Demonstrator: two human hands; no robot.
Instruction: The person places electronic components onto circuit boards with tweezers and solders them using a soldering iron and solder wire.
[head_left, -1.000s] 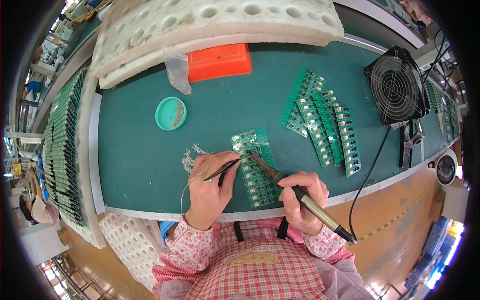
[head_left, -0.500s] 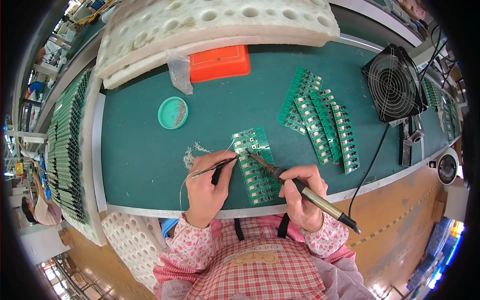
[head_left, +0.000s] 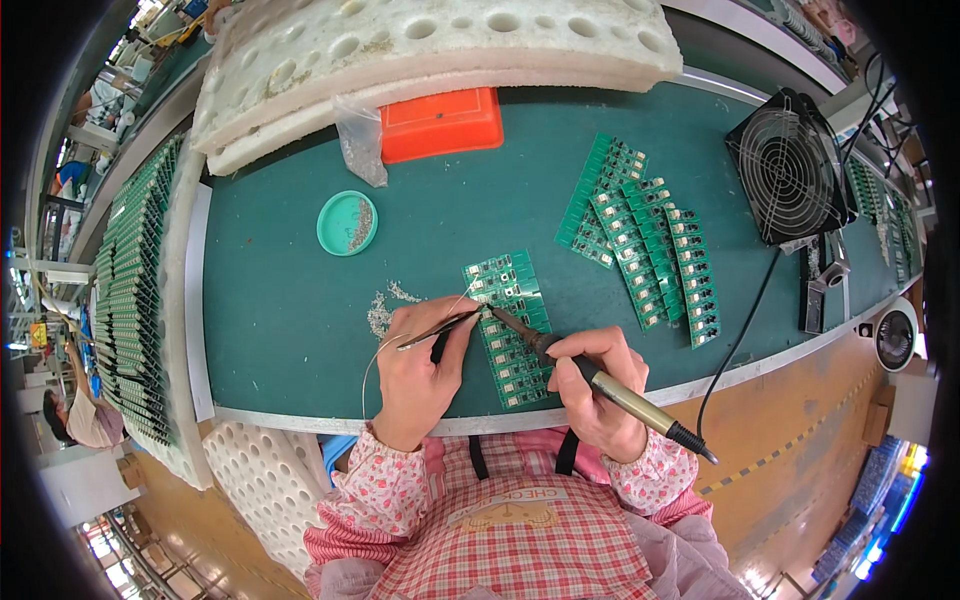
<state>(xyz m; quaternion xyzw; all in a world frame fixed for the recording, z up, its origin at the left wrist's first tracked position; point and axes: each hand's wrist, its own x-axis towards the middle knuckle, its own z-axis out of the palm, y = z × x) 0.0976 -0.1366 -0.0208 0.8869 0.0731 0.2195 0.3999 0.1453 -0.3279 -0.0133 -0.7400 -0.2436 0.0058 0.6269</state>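
A green circuit board panel [head_left: 508,368] lies in front of me, lined with rows of small parts. My left hand [head_left: 415,375] pinches dark tweezers [head_left: 432,331], their points at the panel's left edge. A thin solder wire [head_left: 368,378] also runs through that hand toward the panel. In my right hand [head_left: 603,390] is a soldering iron [head_left: 636,403], gripped like a pen, its tip close to the tweezer points. The exact contact there is too small to tell. Beside my left hand are scattered tiny parts [head_left: 379,316].
A green dish [head_left: 323,238] holds more tiny parts. Behind it are a clear bag [head_left: 359,145], a red box [head_left: 442,125] and white foam [head_left: 440,65]. Several board panels [head_left: 652,250] lie right, near a black fan [head_left: 788,175]. Racked boards [head_left: 135,300] stand left.
The soldering iron's tip has shifted slightly left, and the tweezer points slightly right and up, so they are closer together. Both hands keep their grips.
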